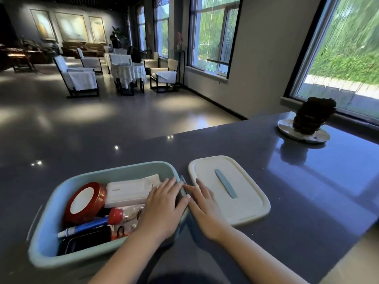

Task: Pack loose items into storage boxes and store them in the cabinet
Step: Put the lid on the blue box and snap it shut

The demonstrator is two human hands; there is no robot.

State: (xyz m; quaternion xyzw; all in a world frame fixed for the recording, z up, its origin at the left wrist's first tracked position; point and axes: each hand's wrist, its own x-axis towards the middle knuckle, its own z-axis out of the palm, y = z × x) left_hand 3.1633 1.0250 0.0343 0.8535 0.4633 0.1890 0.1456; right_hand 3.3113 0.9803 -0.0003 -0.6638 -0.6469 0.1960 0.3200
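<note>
A light blue storage box (pixel 47 238) stands open on the dark countertop (pixel 297 201). Inside lie a round red tin with a white top (pixel 85 199), a white case (pixel 127 191), a blue tube with a red cap (pixel 92 223), a black flat item (pixel 88 238) and clear packets (pixel 131 216). Its white lid (pixel 244 193), with a blue strip handle (pixel 225 183), lies flat just right of the box. My left hand (pixel 162 208) rests inside the box's right end, fingers on the rim. My right hand (pixel 203 203) lies outside that rim, fingers touching the lid's left edge.
A dark knobbly ornament on a white dish (pixel 305 130) stands at the counter's far right by a window. Beyond the counter's far edge is a polished floor with white-covered chairs and a round table (pixel 127 72).
</note>
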